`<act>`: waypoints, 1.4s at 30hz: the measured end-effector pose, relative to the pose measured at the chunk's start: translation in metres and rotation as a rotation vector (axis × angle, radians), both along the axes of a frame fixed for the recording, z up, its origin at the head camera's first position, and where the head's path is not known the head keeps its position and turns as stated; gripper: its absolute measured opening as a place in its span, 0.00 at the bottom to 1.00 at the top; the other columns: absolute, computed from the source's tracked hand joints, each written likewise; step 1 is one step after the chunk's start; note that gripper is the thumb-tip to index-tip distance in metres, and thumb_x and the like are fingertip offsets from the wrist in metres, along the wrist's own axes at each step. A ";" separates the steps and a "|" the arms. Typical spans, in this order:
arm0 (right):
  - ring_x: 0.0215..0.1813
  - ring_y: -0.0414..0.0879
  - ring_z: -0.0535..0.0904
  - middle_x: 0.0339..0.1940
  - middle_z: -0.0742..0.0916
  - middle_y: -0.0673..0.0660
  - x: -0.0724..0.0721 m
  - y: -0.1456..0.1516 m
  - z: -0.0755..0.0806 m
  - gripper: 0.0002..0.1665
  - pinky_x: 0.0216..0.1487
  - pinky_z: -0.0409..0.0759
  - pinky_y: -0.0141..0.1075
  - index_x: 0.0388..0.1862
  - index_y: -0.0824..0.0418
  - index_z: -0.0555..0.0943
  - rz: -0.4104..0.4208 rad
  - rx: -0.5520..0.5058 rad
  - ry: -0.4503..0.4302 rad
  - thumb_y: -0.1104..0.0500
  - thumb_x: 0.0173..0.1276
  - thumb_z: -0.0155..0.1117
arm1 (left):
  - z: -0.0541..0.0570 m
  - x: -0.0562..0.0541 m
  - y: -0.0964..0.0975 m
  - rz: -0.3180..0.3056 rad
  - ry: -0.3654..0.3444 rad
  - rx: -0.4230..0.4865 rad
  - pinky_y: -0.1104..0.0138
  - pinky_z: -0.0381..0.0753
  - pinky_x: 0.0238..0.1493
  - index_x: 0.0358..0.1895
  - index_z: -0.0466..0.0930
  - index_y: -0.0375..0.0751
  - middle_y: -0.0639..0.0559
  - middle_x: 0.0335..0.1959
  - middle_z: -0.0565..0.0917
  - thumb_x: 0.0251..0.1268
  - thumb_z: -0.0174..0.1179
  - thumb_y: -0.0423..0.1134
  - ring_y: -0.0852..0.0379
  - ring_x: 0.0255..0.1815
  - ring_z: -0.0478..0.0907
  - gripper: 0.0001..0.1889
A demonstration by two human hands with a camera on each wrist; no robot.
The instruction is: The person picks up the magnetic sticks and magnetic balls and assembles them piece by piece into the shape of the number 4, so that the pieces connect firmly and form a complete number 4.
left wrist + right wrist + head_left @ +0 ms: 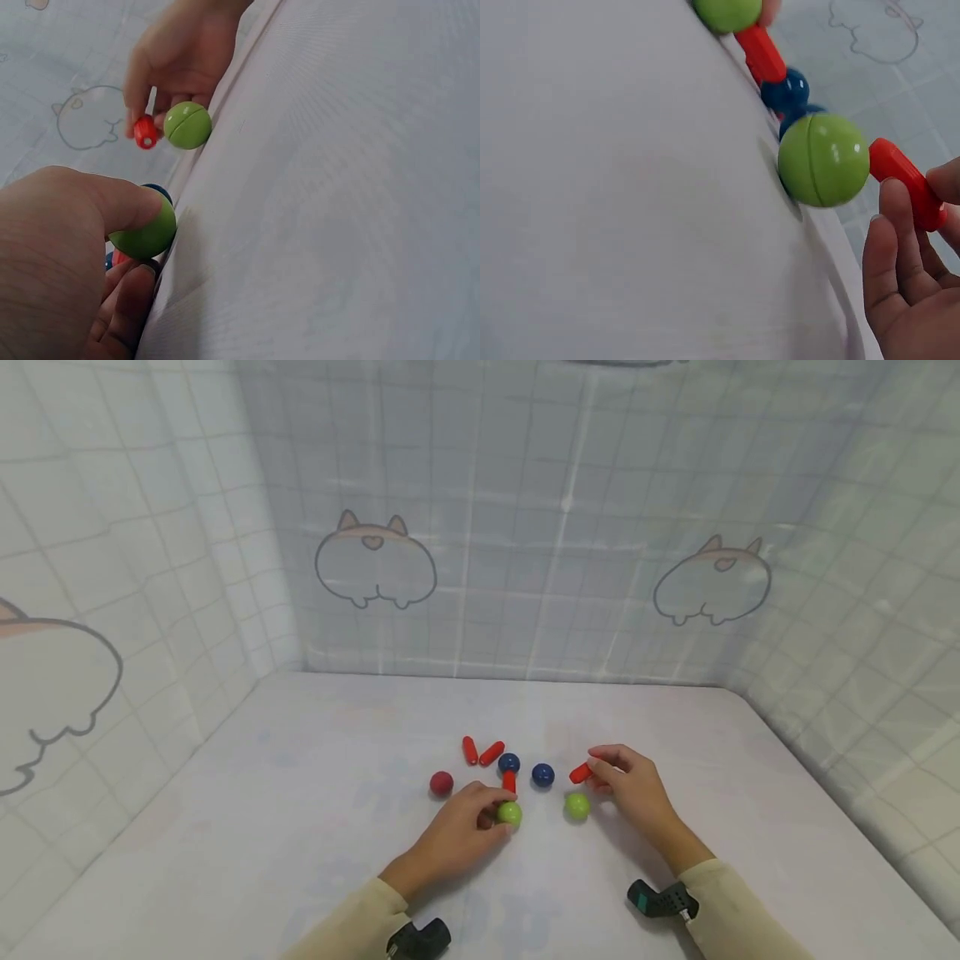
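My left hand point(461, 828) holds a green ball point(511, 814) between thumb and fingers, low on the tabletop. From that ball a short red rod point(509, 782) runs away to a blue ball point(508, 764), the three in a line. To the right, my right hand point(633, 789) pinches another red rod point(909, 184) by one end, its free end pointing left. Just below this rod, a second green ball point(577, 807) with a seam point(189, 126) rests on the table near the right fingertips. Another blue ball point(543, 775) lies between the hands.
Beyond the left hand, a dark red ball point(441, 783) lies to the left. Two loose red rods, one upright in view point(469, 750) and one slanted point(492, 752), lie farther back. Grid-patterned curtains point(510, 527) enclose the white table point(300, 827) at the back and sides.
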State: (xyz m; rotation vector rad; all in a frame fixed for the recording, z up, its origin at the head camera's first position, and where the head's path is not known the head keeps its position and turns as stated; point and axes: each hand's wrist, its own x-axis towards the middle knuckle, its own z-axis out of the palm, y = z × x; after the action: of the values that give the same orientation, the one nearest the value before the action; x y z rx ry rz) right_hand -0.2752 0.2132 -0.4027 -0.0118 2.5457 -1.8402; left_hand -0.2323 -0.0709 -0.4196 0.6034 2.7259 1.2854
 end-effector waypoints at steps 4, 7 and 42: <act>0.43 0.52 0.83 0.47 0.85 0.62 0.010 -0.004 0.004 0.22 0.46 0.84 0.34 0.61 0.67 0.76 0.017 -0.082 -0.035 0.56 0.74 0.62 | 0.000 0.001 -0.001 0.001 -0.002 0.000 0.69 0.79 0.46 0.61 0.81 0.53 0.62 0.43 0.76 0.64 0.68 0.43 0.62 0.42 0.75 0.21; 0.43 0.52 0.83 0.47 0.84 0.63 0.017 -0.007 0.007 0.23 0.47 0.83 0.35 0.61 0.69 0.75 0.031 -0.123 -0.037 0.56 0.74 0.62 | 0.001 0.001 -0.001 0.005 -0.003 -0.002 0.68 0.79 0.47 0.61 0.81 0.53 0.62 0.43 0.77 0.64 0.67 0.42 0.61 0.43 0.75 0.21; 0.38 0.56 0.86 0.43 0.84 0.64 0.051 -0.030 0.011 0.20 0.43 0.86 0.40 0.56 0.74 0.76 0.122 -0.228 -0.052 0.61 0.72 0.63 | -0.001 0.000 -0.001 0.015 -0.021 -0.003 0.68 0.79 0.46 0.62 0.81 0.55 0.63 0.44 0.77 0.64 0.68 0.43 0.61 0.43 0.75 0.22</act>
State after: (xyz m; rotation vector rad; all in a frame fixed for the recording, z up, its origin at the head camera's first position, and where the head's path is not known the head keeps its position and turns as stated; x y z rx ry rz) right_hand -0.2243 0.1831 -0.3920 -0.1146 2.2350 -2.0412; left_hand -0.2319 -0.0718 -0.4206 0.5676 2.7202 1.2832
